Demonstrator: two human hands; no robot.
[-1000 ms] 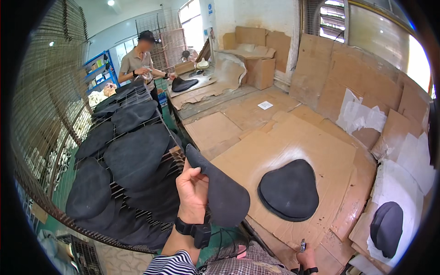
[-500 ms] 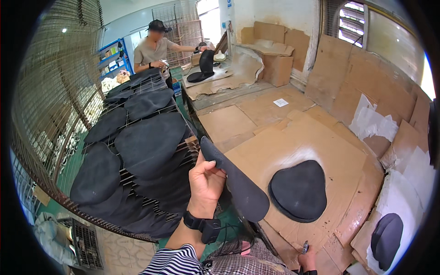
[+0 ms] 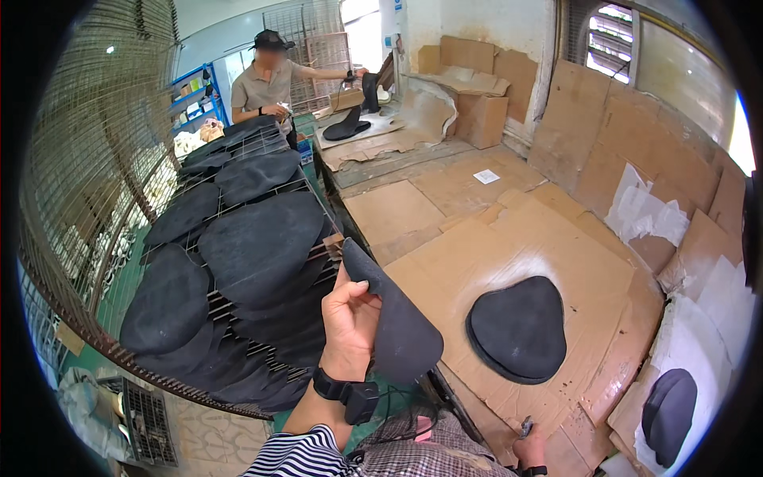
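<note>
The left grip (image 3: 348, 322) pinches a flat black pad (image 3: 407, 338) near its narrow upper end, thumb on the near face and fingers behind, so the pad slants down to the right from it, in the air between the wire rack and the bench. The right grip (image 3: 531, 447), low at the bench's near edge, is closed around a small metal-tipped tool (image 3: 526, 428), mostly hidden. Beyond it, a stack of rounded black pads (image 3: 517, 330) rests on a cardboard sheet (image 3: 445, 274) covering the bench (image 3: 391, 208). Just left of the held pad, the wire rack (image 3: 316, 213) carries many black pads (image 3: 261, 248) in overlapping layers. More dark pads (image 3: 669, 417) lie on white paper to the right. At lower left stands a black crate (image 3: 151, 425), its contents unclear. Farther off, a co-worker (image 3: 269, 89) lifts a black piece (image 3: 370, 94); behind, a blue shelf unit (image 3: 193, 102) holds small items.
</note>
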